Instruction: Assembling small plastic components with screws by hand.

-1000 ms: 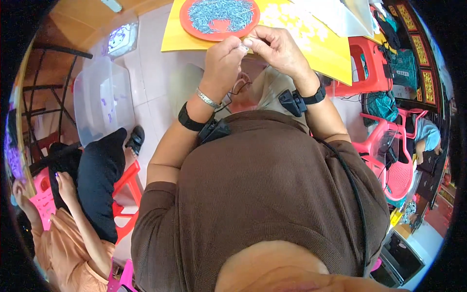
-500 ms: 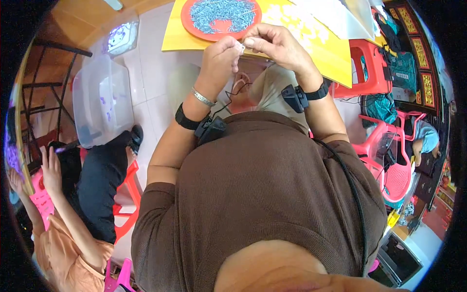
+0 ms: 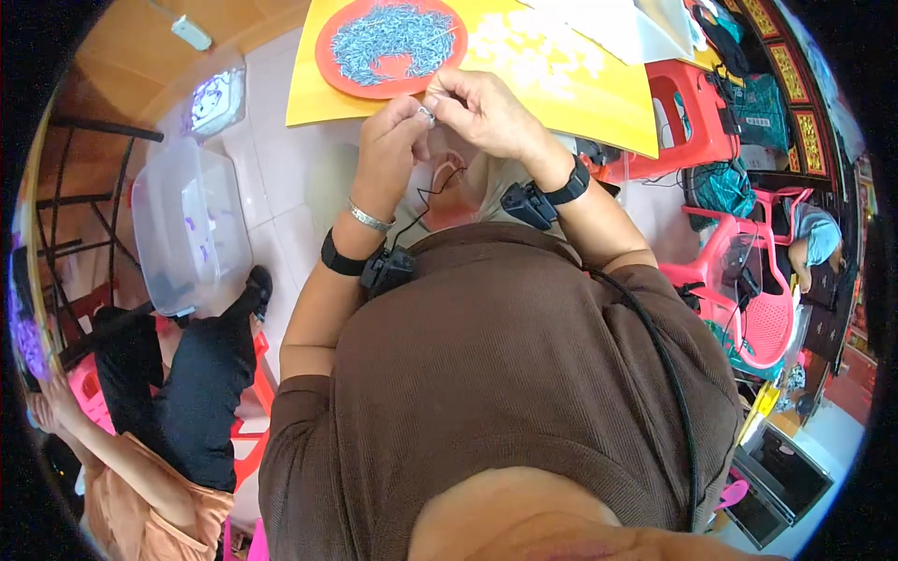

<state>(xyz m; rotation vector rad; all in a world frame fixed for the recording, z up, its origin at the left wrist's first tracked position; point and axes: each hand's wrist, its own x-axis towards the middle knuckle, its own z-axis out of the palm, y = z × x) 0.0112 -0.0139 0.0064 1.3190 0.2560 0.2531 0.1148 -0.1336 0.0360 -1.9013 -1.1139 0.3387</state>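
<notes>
My left hand is closed, with thumb and forefinger pinching a small white plastic piece. My right hand meets it at the fingertips, its thumb and forefinger pressed together by the piece; anything in that pinch is too small to make out. Both hands are just over the near edge of a yellow tabletop. Beyond them stands a round red plate heaped with thin grey metal pins or nails. Many small white pieces lie scattered to the right of the plate.
A translucent plastic bin stands on the floor at left, near a black metal frame. Another person's hands are at the far left. To the right are a red stool, a pink chair and cables.
The view has shifted, so table and hands sit further left. My fingertips stay together at the white piece. The other person's hands have moved down and closer together.
</notes>
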